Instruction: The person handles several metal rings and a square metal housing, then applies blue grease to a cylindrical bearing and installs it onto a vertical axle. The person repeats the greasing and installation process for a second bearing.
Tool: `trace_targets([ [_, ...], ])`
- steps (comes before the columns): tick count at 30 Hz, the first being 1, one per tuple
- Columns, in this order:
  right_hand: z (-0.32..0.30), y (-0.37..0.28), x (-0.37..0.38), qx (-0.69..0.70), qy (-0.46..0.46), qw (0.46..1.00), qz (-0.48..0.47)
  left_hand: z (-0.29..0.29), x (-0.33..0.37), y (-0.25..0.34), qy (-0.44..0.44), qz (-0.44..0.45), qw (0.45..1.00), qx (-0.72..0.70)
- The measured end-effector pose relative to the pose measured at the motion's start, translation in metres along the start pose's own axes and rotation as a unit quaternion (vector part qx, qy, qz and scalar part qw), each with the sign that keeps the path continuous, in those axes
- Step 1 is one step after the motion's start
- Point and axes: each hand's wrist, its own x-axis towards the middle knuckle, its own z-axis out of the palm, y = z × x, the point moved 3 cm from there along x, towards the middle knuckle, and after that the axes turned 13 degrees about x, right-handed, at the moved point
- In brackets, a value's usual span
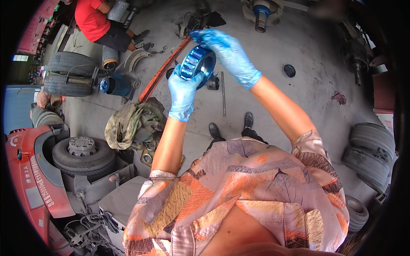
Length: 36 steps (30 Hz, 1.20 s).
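My left hand [181, 96], in a light blue glove, grips a tapered roller bearing [196, 63] from below. Dark blue grease coats its rollers and ring, and its open bore faces right. Just above the bearing's upper right side is my right hand [234, 55], also gloved, with its fingers stretched out toward the left. Thick blue grease covers those fingers. Whether the right palm touches the bearing cannot be made out. Behind the bearing, a long red bar [164, 70] slants across the floor.
A person in a red shirt [90, 19] works at the far left. Tyres [70, 81] and a blue drum [117, 86] stand left, near a camouflage cloth [132, 123]. Axle ends [261, 21] lie ahead; a small round dish [289, 71] and stacked tyres [370, 153] are right.
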Motion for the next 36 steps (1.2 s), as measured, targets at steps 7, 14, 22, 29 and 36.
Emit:
trace_targets([
  [7, -0.018, 0.056, 0.005, -0.226, -0.072, 0.955, 0.18, 0.016, -0.008, -0.017, -0.021, -0.022, 0.998, 0.048],
  [14, 0.019, 0.042, -0.018, -0.448, -0.222, 0.864, -0.053, 0.014, -0.005, -0.027, 0.004, 0.022, 0.996, 0.091],
  [22, -0.049, 0.095, -0.008, -0.163, -0.124, 0.958, 0.201, 0.012, -0.009, -0.028, -0.022, 0.001, 1.0, 0.013],
  [29, -0.046, 0.068, -0.031, 0.069, 0.011, 0.945, 0.318, -0.003, -0.008, -0.03, -0.03, -0.069, 0.994, -0.08],
  [36, 0.023, 0.016, -0.017, -0.423, -0.289, 0.849, -0.131, -0.002, -0.001, -0.05, -0.039, -0.051, 0.998, 0.017],
])
